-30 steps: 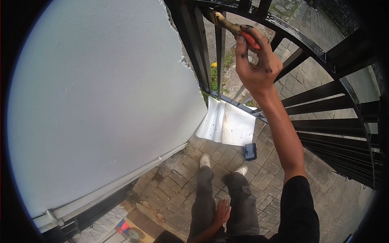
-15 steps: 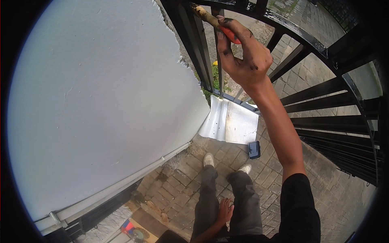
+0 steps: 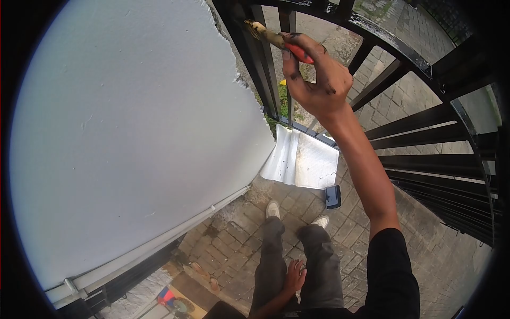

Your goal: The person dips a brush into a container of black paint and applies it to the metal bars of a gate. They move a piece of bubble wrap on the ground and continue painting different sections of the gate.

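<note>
Black, wet-looking gloss coats the curved rail (image 3: 366, 25) at one o'clock, coverage elsewhere unclear, while the right hand (image 3: 322, 82) pinches the brush (image 3: 273, 39) by the duller post (image 3: 257, 61) at twelve, the left hand (image 3: 295, 275) loose at six.

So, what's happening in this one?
A person in dark clothes holds a brush with a red-ended handle in the right hand, its bristle end at a black metal post of a barred fence. Dark smears mark that hand, and the curved rail shines in patches. The left hand is down by the legs, apparently holding nothing. On the paving lie a white sheet and, beside it, a small dark-rimmed container.
</note>
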Demonstrator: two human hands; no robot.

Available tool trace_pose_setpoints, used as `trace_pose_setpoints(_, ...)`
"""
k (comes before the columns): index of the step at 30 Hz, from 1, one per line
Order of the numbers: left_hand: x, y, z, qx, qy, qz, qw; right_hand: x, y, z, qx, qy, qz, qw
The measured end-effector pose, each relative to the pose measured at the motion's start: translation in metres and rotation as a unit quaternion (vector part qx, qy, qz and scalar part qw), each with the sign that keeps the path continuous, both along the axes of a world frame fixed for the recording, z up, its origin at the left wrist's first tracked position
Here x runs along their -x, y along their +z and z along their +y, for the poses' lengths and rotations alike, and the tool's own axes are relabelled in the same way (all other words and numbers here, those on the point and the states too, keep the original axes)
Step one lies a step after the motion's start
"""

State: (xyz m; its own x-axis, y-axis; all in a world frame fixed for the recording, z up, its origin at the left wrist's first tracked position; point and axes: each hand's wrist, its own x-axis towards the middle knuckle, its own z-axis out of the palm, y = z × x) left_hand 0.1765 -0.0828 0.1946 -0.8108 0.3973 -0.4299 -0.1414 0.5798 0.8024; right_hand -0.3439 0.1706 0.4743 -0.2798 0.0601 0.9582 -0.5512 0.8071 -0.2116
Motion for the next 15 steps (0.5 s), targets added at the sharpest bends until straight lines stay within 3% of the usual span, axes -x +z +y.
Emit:
trace_pose_setpoints(4, 0.001, 0.001, 0.001, 0.001, -0.004, -0.012, 1.000, 0.006, -0.001, 0.003, -0.030, -0.031, -0.017, 0.999)
trace_pose_setpoints(6, 0.000, 0.001, 0.000, 0.000, -0.004, -0.011, 1.000, 0.010, 0.003, 0.004, -0.030, 0.038, 0.090, 0.995)
trace_pose_setpoints(7, 0.000, 0.001, 0.000, 0.001, -0.003, -0.015, 1.000, 0.009, 0.001, 0.005, -0.029, 0.038, 0.088, 0.995)
trace_pose_setpoints(13, 0.002, 0.002, -0.001, -0.011, -0.007, -0.029, 1.000, 0.001, -0.014, 0.009, -0.092, 0.031, 0.030, 0.995)
trace_pose_setpoints(15, 0.002, 0.001, -0.001, -0.015, -0.007, -0.028, 0.999, -0.010, -0.017, 0.008, -0.099, 0.035, -0.097, 0.990)
